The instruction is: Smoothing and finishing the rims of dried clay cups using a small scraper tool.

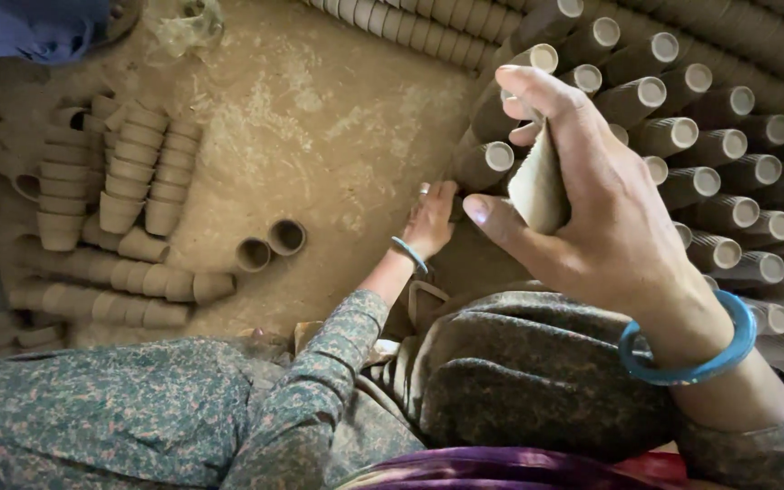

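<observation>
My right hand (601,209), with a blue bangle on the wrist, is raised close to the camera and grips a small unfired clay cup (539,186) between thumb and fingers. My left hand (433,222), also with a blue bangle, reaches down to the earthen floor and touches the low end of a stacked column of clay cups (487,163). Long columns of nested clay cups (710,136) lie side by side on the right, their pale bases facing me. My lap in patterned cloth fills the bottom of the view.
On the left lie more stacked clay cups (129,195) in short upright and fallen piles. Two single cups (269,245) lie on the dusty floor (319,118). A blue cloth (34,27) sits at the top left corner.
</observation>
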